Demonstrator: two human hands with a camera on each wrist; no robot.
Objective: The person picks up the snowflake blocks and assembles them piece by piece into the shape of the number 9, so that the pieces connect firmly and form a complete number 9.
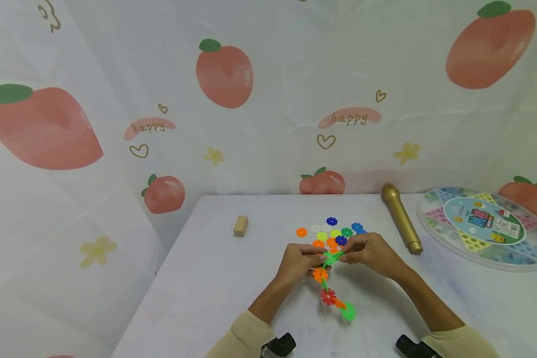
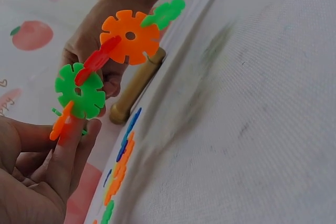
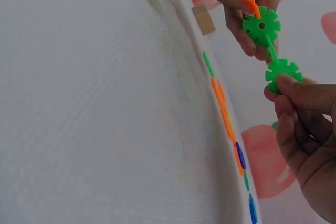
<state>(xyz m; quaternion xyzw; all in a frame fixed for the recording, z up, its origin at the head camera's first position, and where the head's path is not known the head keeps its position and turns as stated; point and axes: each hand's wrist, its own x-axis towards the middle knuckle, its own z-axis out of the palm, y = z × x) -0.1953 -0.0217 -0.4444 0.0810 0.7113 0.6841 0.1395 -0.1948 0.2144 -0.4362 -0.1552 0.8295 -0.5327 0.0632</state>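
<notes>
A chain of slotted plastic snowflake discs hangs between both hands, with a red disc (image 1: 328,297) and a bright green disc (image 1: 348,312) at its lower end. My left hand (image 1: 294,262) grips the chain's upper part, fingers about an orange disc (image 2: 62,121) and a green disc (image 3: 261,25). Thumb and fingers of my right hand (image 3: 310,129) pinch the end green disc (image 3: 283,72), which is joined to the chain through another green disc seen edge-on. Fingers partly hide the joints. Loose discs lie just beyond the hands, among them an orange disc (image 1: 301,232) and a dark blue disc (image 1: 331,221).
On the white table (image 1: 197,288), a wooden block (image 1: 240,226) stands at the back left. To the right lie a gold microphone-shaped cylinder (image 1: 402,219) and a round clear case (image 1: 429,243) with a printed label. A fruit-printed cloth (image 1: 268,149) hangs behind.
</notes>
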